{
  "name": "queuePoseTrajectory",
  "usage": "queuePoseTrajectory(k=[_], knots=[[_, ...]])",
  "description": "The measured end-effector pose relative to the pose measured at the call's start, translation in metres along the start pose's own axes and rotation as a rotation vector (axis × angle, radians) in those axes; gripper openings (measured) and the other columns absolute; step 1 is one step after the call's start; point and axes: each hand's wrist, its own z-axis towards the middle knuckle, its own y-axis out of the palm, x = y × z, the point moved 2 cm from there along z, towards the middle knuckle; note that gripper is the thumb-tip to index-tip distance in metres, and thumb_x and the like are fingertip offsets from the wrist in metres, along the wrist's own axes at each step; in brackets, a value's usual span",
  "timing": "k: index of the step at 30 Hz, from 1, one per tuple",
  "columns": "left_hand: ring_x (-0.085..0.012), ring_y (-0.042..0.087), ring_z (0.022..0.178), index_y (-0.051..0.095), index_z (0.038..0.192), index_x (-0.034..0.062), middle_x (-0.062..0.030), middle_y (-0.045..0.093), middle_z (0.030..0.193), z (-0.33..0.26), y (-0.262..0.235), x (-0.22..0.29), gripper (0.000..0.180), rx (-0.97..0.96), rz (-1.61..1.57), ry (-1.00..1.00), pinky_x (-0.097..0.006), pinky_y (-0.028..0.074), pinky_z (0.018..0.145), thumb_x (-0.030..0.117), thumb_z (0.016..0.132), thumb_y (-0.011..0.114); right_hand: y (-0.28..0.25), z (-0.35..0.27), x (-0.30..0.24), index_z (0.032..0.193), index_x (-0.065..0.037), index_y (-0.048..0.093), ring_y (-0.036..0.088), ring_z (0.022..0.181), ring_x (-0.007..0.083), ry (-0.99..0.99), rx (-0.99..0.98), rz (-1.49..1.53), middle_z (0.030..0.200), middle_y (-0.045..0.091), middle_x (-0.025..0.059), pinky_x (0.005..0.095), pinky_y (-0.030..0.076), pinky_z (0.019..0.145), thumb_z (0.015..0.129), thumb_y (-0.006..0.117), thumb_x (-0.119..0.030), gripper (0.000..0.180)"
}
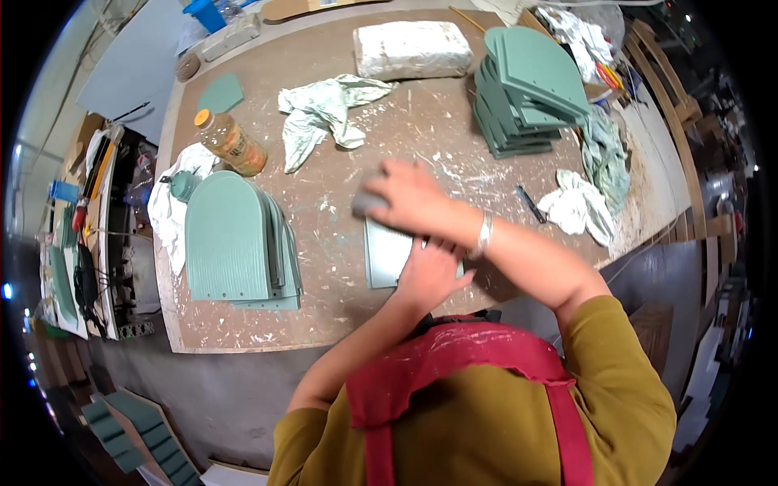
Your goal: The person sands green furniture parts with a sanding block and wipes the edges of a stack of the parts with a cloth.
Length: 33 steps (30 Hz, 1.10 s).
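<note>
A green arched panel point(381, 255) lies flat on the brown worktable point(324, 316) right in front of me. My left hand point(429, 271) presses down on its right part, fingers spread flat. My right hand point(405, 197) crosses over the left and grips a small grey block point(365, 204) at the panel's far edge. A silver bracelet circles my right wrist.
A pile of green arched panels point(231, 239) lies at the left, a taller stack point(527, 85) at the back right. An orange-capped bottle point(231, 144), crumpled rags point(324, 113), a wrapped white block point(412, 50) and a dark pen-like tool point(531, 204) sit around the table.
</note>
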Motion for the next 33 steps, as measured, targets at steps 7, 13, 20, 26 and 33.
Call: queuePoseTrajectory(k=[7,13,20,26,33], knots=[[-0.0303,0.028,0.145,0.047,0.142,0.0076,-0.0144,0.036,0.153,0.0,0.001,0.001,0.073,0.032,-0.011,-0.012,-0.055,0.026,0.114,0.049,0.084,0.064,-0.032,0.003,0.029,0.122,-0.015,0.068,0.059,0.113,0.0366,0.254,-0.034,0.11,0.116,0.061,0.0214,0.0456,0.046,0.097,0.085,0.062,-0.047,0.049],[-0.0341,0.032,0.143,0.047,0.14,0.0062,-0.0169,0.035,0.154,0.004,-0.014,0.004,0.065,0.08,-0.156,-0.011,-0.055,0.027,0.114,0.038,0.086,0.066,-0.029,-0.04,0.095,0.124,-0.013,0.066,0.058,0.114,0.0382,0.447,-0.038,0.096,0.117,0.061,0.0195,0.0433,0.046,0.099,0.086,0.062,-0.048,0.051],[-0.0413,0.038,0.137,0.046,0.141,0.004,-0.0212,0.043,0.148,0.022,-0.039,-0.079,0.054,0.405,-0.216,-0.442,-0.052,0.032,0.11,0.031,0.096,0.056,-0.011,-0.16,0.079,0.133,-0.011,0.056,0.053,0.118,0.041,0.128,0.436,0.229,0.13,0.052,0.0213,0.0488,0.042,0.101,0.086,0.067,-0.041,0.057],[-0.0412,0.055,0.113,0.05,0.132,0.003,-0.0216,0.057,0.121,0.028,-0.024,-0.095,0.044,0.253,-0.205,-0.425,-0.047,0.045,0.095,0.033,0.1,0.048,0.027,-0.155,0.056,0.132,-0.019,0.061,0.049,0.121,0.0387,0.084,0.412,0.128,0.131,0.05,0.0193,0.0467,0.039,0.101,0.082,0.073,-0.036,0.054],[-0.0426,0.055,0.112,0.052,0.129,0.0047,-0.0212,0.059,0.12,0.026,-0.03,-0.092,0.038,0.257,-0.214,-0.539,-0.049,0.044,0.093,0.032,0.102,0.045,0.032,-0.176,0.051,0.133,-0.019,0.06,0.049,0.121,0.0376,0.085,0.404,0.195,0.132,0.049,0.0173,0.0471,0.039,0.102,0.08,0.075,-0.031,0.057]])
